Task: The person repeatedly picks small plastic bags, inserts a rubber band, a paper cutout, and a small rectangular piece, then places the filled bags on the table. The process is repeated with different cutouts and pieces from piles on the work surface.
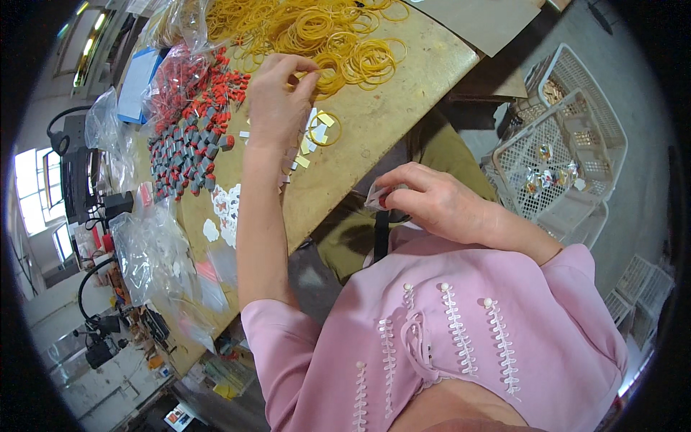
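Note:
My left hand (277,101) reaches over the table, thumb and fingertips closed together at the edge of a heap of yellow elastic loops (309,32). Whatever lies between those fingertips is too small to make out. One single yellow loop (327,142) rests on small white and yellow slips (308,150) beside my left wrist. Just off the table edge, above my lap, my right hand (435,201) has its fingers closed on a small clear plastic bag (373,197). Something dark and reddish shows by the fingertips there; its kind is unclear.
Left of my forearm lie grey-and-red pieces (183,157), small red parts (229,81), white printed cutouts (227,207) and clear plastic bags (150,248). A blue-edged sheet (138,85) sits farther back. White plastic baskets (551,133) stand on the floor at right.

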